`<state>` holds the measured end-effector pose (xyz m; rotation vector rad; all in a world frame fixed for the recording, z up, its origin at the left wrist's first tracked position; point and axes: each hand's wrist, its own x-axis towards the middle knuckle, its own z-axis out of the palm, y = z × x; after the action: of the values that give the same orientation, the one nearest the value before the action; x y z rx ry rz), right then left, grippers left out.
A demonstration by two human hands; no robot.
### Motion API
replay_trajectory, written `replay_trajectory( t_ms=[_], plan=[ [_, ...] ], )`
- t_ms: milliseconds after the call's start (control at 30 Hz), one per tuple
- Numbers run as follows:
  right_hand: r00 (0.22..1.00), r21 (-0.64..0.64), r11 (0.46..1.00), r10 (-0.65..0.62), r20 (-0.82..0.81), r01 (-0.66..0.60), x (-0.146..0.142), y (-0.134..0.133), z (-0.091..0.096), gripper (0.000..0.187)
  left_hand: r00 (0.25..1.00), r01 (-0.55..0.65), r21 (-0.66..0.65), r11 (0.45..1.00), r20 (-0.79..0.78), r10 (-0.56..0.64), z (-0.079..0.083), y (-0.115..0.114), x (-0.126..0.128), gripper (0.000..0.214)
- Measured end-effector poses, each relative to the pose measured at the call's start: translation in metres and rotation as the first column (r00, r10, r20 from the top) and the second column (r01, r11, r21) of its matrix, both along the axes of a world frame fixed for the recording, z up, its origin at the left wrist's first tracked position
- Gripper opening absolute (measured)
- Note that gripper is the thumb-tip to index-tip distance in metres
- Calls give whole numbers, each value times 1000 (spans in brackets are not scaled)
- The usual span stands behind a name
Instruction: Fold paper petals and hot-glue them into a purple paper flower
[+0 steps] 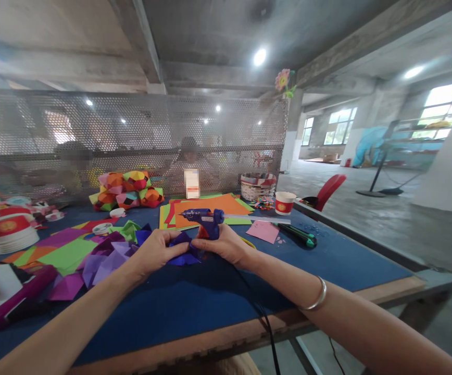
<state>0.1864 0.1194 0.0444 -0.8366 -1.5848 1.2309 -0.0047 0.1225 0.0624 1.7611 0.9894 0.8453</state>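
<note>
Over the middle of the blue-covered table, my left hand point(155, 252) pinches a dark blue folded paper piece point(185, 255). My right hand point(231, 247) is wrapped around a blue hot glue gun point(209, 223), its nozzle pointing left and a clear glue stick point(261, 219) sticking out of its back. The right thumb reaches to the blue paper's edge; whether it presses on it I cannot tell. Left of my left hand lie purple folded paper pieces point(107, 263) and green folded paper point(130, 232). A black cord runs down over the table's front edge.
Coloured paper sheets point(210, 205) lie behind the glue gun. To the right are a green-black utility knife point(298, 235), pink paper point(264, 231), a paper cup point(285, 203) and a basket point(258, 186). Folded-paper balls point(126, 190) and stacked cups point(11, 229) stand left. A perforated screen point(222, 130) rises behind.
</note>
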Motion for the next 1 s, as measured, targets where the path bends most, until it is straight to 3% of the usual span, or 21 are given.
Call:
replay_trajectory(
  t_ms=[100, 267, 467, 667, 1000],
  plan=[
    [996, 77, 997, -23, 85, 17, 1, 5, -3, 32, 1000, -6, 4, 1000, -2, 6, -2, 2, 1, 21],
    [997, 72, 997, -18, 76, 12, 0, 8, -7, 28, 998, -34, 27, 999, -57, 36, -4, 2, 2, 18],
    [980, 144, 983, -137, 147, 115, -4, 7, -9, 17, 994, -82, -9, 997, -68, 81, -3, 0, 4, 17],
    [960, 169, 975, -178, 215, 143, -5, 6, -13, 12, 999, -18, -3, 1000, -34, 18, -9, 4, 3, 20],
    [984, 128, 988, -105, 141, 87, -10, 3, -18, 13, 984, -124, 187, 974, -101, 145, -8, 8, -1, 12]
  ],
)
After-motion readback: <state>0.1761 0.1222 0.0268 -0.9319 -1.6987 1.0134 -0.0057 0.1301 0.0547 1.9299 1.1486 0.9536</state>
